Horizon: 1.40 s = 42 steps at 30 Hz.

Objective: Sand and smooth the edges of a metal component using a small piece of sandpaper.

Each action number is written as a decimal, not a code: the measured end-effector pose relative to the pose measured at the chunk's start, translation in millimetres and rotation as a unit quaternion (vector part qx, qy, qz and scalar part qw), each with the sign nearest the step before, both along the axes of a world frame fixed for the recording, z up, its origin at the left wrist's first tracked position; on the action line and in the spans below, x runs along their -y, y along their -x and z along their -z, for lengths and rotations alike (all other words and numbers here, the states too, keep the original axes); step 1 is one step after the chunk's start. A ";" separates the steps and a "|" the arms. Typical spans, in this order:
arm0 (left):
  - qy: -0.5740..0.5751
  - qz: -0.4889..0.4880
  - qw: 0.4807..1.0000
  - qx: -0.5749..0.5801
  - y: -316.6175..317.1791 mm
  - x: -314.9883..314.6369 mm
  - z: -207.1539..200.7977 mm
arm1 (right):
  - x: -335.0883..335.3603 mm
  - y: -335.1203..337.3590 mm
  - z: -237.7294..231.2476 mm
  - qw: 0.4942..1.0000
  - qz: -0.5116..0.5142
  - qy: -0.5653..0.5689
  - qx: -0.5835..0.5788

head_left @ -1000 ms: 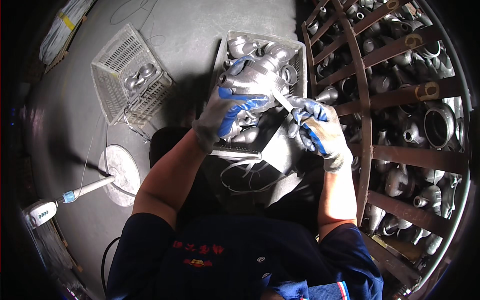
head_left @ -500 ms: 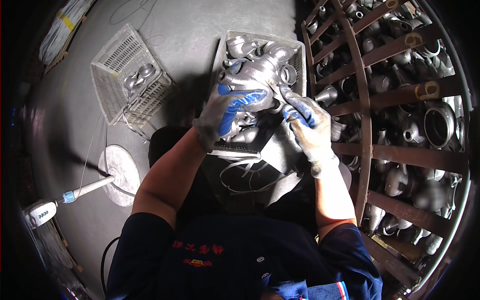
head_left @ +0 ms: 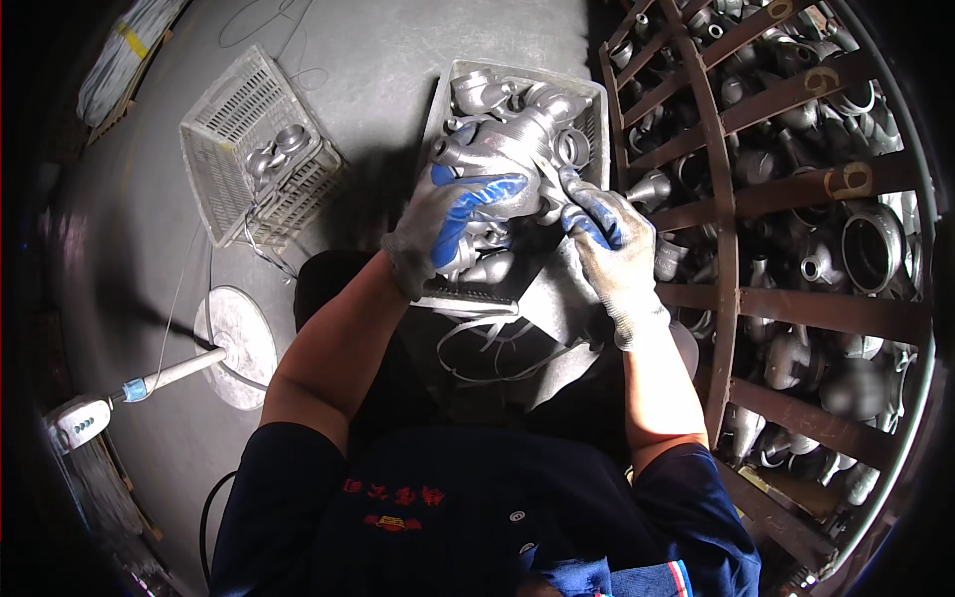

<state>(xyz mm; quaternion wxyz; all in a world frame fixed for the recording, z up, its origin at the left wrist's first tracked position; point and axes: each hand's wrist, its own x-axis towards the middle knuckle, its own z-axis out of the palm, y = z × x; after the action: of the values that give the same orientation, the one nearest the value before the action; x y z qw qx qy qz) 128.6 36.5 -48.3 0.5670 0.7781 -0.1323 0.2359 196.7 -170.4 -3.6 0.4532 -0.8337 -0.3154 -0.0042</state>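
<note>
Grey floor (head_left: 388,60) around us, and over the crate (head_left: 597,124) the left hand (head_left: 438,224) is cupping a metal casting (head_left: 505,157), probably heavy and stiff, best gripped mid-body, while the right hand (head_left: 612,229) is seemingly pinching a slim tool (head_left: 550,178).

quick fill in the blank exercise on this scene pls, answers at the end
The right hand holds a slim tool at the metal casting, which the ____ hand grips.
Blue-and-grey ____ cover both hands.
The brown barred rack stands to the person's ____.
The round stand base rests on the ____.

left; gloves; right; floor
</note>
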 end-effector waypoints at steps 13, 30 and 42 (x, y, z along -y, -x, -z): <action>0.308 0.060 0.946 -0.084 -4.5 11.3 -10.3 | -1.0 2.9 1.8 1.000 0.002 -0.001 -0.022; 0.096 0.026 0.995 -0.008 -9.7 0.9 -1.7 | 8.6 -0.5 5.8 0.997 -0.034 0.005 -0.069; 0.467 0.127 0.847 -0.218 5.9 8.8 -0.1 | 28.4 -7.3 -3.9 0.882 -0.040 -0.277 -0.379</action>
<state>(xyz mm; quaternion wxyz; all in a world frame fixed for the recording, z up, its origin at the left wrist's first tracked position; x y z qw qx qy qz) 122.7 27.7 -48.3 0.9028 0.4290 0.0233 0.0202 204.0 -198.9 0.2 0.7502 -0.5990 -0.1392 0.2429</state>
